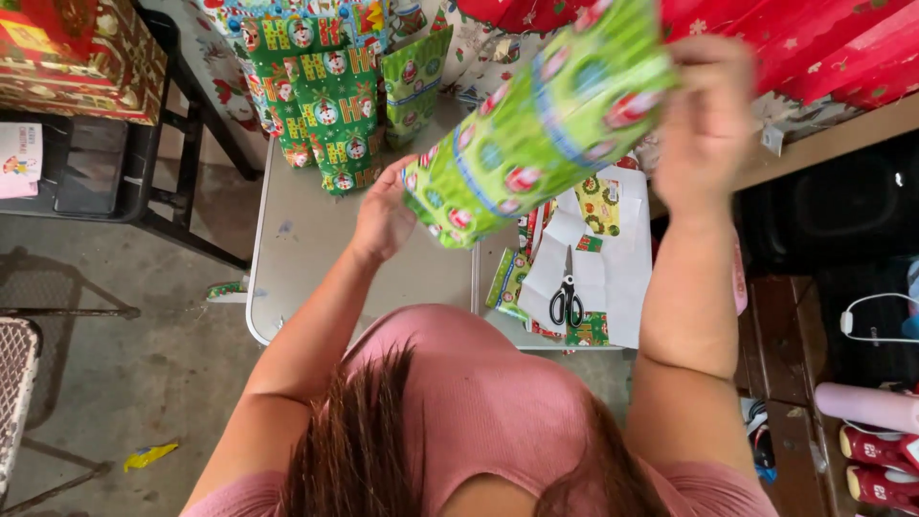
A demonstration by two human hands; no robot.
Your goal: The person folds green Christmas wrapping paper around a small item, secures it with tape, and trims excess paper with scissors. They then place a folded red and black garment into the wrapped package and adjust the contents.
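Wrapping paper in bright green, printed with small round festive figures and a blue band, covers the long parcel held in the air above the grey folding table. It slants from low near the middle of the view up toward the top right, where its upper end runs out of the picture. The left hand presses against the lower end with fingers curled; the fingertips are hidden behind the paper, so how far they wrap around cannot be told. The right hand grips the upper part, blurred, its fingers closed on the far side of the parcel.

Under the parcel, white paper offcuts lie on the table with black-handled scissors resting on them, blades pointing away from the person. Small green scraps sit just beside, partly covered by the sheets. At the back left of the table stand wrapped green gifts, their tops cut off by the frame. Red patterned paper rolls lie along a wooden shelf on the right, only partly visible. A yellow scrap lies on the concrete floor, too small to identify. The person's hair and pink top fill the lower edge and hide the near table rim.
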